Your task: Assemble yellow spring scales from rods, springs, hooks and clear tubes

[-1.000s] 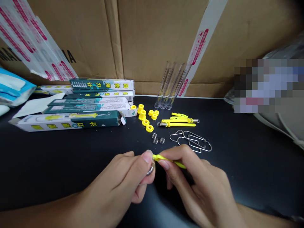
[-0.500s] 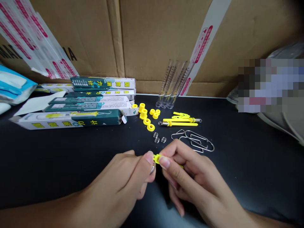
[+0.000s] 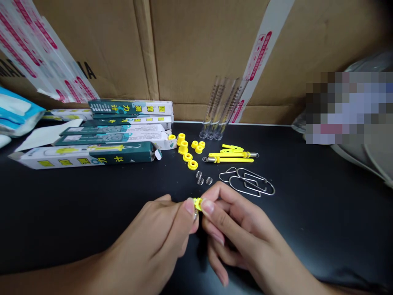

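Observation:
Over the black tabletop, my left hand pinches a small metal spring between thumb and forefinger. My right hand pinches a yellow plastic rod whose end meets the spring; most of the rod is hidden under my fingers. The fingertips of both hands touch at the joint. Just beyond them lie three loose small springs, wire hooks, yellow rods and several yellow caps.
Green and white boxes lie stacked at the left. Clear tubes lean against the cardboard wall at the back. A blue and white packet sits at far left, a plastic bag at the right.
My right hand has slid along the yellow rod toward the left hand, so much less of the rod shows. Both hands have crept slightly away from me.

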A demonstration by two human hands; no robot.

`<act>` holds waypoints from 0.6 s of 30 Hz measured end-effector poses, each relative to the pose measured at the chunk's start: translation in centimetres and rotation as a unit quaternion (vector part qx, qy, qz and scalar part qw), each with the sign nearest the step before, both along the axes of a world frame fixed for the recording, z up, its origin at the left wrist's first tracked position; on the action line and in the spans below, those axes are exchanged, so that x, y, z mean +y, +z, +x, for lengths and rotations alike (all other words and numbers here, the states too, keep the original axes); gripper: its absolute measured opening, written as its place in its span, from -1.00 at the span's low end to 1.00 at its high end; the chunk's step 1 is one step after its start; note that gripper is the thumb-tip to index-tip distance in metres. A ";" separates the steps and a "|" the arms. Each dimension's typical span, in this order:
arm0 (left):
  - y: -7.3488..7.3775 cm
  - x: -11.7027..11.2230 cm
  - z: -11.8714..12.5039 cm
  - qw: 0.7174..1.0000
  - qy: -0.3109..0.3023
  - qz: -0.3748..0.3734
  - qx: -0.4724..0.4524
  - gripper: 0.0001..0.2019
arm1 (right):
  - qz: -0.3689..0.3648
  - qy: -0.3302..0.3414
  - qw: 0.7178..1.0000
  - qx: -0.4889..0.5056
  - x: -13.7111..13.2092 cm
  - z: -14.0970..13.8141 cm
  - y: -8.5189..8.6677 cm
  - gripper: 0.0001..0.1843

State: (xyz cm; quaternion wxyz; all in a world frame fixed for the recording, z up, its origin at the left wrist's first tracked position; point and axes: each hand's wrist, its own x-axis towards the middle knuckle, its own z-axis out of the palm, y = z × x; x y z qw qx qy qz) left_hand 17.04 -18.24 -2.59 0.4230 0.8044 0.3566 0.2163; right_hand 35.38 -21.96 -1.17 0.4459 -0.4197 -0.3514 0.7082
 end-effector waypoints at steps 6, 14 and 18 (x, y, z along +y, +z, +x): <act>0.2 0.1 0.2 0.999 0.019 -0.045 0.018 -0.64 | -0.018 0.014 0.998 0.064 0.5 0.1 -0.1 -0.64; 0.1 0.2 -0.1 0.999 0.020 -0.020 0.035 -0.73 | -0.034 0.028 0.995 0.094 1.1 0.5 0.2 -0.68; 0.3 0.3 0.2 0.999 -0.008 0.013 0.034 -0.73 | -0.037 0.008 0.997 0.074 0.6 0.2 0.0 -0.65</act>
